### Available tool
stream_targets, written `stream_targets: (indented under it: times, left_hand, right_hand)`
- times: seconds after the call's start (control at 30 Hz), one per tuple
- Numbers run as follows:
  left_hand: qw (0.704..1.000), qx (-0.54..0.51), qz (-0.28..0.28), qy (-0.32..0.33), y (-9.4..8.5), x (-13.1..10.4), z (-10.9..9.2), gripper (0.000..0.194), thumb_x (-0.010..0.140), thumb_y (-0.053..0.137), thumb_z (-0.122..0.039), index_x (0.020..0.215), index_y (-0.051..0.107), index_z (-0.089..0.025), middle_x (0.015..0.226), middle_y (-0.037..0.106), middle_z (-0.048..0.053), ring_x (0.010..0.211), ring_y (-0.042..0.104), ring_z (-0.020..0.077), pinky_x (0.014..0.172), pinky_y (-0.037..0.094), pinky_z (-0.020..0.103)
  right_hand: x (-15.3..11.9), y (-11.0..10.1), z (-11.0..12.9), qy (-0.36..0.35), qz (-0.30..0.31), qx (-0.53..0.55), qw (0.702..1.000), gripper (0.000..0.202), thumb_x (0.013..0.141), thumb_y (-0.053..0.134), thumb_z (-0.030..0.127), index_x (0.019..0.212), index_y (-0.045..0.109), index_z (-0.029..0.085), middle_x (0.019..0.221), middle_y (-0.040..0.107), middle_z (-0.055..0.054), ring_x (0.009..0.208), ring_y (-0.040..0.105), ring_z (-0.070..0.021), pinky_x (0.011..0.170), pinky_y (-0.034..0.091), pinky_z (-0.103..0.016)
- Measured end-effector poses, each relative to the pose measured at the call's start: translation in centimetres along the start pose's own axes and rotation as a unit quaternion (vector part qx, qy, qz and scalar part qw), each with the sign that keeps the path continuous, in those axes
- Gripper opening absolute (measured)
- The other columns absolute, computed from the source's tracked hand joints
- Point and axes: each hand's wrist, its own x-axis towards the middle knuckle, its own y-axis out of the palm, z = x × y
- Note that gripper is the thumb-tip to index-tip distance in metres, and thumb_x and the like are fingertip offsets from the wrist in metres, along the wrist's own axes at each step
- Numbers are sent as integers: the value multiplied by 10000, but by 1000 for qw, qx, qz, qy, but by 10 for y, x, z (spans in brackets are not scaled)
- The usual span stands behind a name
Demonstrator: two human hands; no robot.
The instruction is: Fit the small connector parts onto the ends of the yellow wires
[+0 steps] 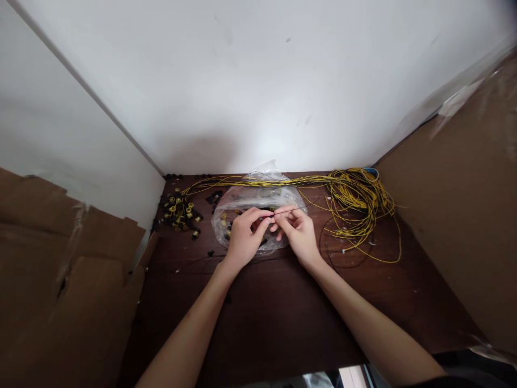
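Note:
My left hand (247,235) and my right hand (297,231) meet above a clear plastic bag (220,218) on the dark table. Between the right thumb and fingers a thin black wire (299,209) is pinched, and it trails off to the right. The left thumb and index finger are closed on a small dark piece at the wire's end, mostly hidden by the fingertips, so its kind does not show. Small yellow and black parts (224,216) lie in the bag under my hands.
A pile of yellow and black connector-like parts (181,213) lies on the left. Yellow wires run from it along the back to a tangled coil of yellow wire (359,205) at right. Cardboard (456,215) stands on both sides, and a white wall (258,81) rises behind the brown table (258,312).

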Motion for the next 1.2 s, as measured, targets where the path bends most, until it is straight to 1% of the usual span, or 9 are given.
stream_targets:
  times: [0.23, 0.47, 0.63, 0.73, 0.93, 1.2]
  left_hand:
    - [1000, 3, 4, -5, 0, 0, -1, 154, 836, 533, -198, 896, 671, -170, 769, 624, 21, 651, 539, 113, 592, 406, 223]
    - [1000, -3, 2, -3, 0, 0, -1, 147, 833, 535, -197, 892, 668, -172, 771, 623, 21, 645, 538, 112, 576, 401, 219]
    - [1000, -1, -2, -1, 0, 0, 0, 139, 828, 541, -194, 883, 666, -170, 767, 620, 19, 639, 532, 109, 581, 406, 218]
    - [1000, 0, 1, -2, 0, 0, 0, 142, 830, 541, -195, 888, 669, -175, 773, 626, 19, 641, 534, 110, 577, 402, 218]
    - [1000, 1, 4, -3, 0, -1, 0, 156, 838, 536, -208, 905, 673, -173, 775, 625, 21, 644, 535, 112, 584, 400, 222]
    - [1000, -5, 2, -4, -1, 0, -1, 148, 833, 540, -191, 889, 673, -165, 773, 628, 20, 644, 530, 108, 585, 399, 220]
  right_hand:
    - [0, 0, 1, 5, -11, 14, 1000, 225, 750, 630, 342, 836, 491, 187, 613, 616, 33, 496, 594, -100, 369, 461, -167]
    - [0, 1, 1, 9, -3, 12, 1000, 254, 716, 670, 330, 871, 532, 183, 635, 606, 31, 524, 594, -100, 371, 459, -164]
    - [-1, 0, 0, -4, 2, -13, 1000, 204, 719, 673, 320, 817, 588, 163, 659, 604, 9, 550, 600, -101, 379, 465, -164]
    - [-1, 0, 0, 1, -3, -7, 1000, 203, 726, 665, 329, 805, 571, 168, 632, 604, 14, 531, 601, -106, 381, 468, -173]
    - [0, 0, 1, 6, -16, 26, 1000, 224, 756, 616, 356, 828, 482, 191, 607, 618, 34, 489, 601, -108, 364, 457, -174]
    - [-1, 1, 4, 13, -9, 23, 1000, 244, 716, 663, 309, 856, 522, 168, 623, 623, 23, 508, 604, -116, 369, 456, -181]
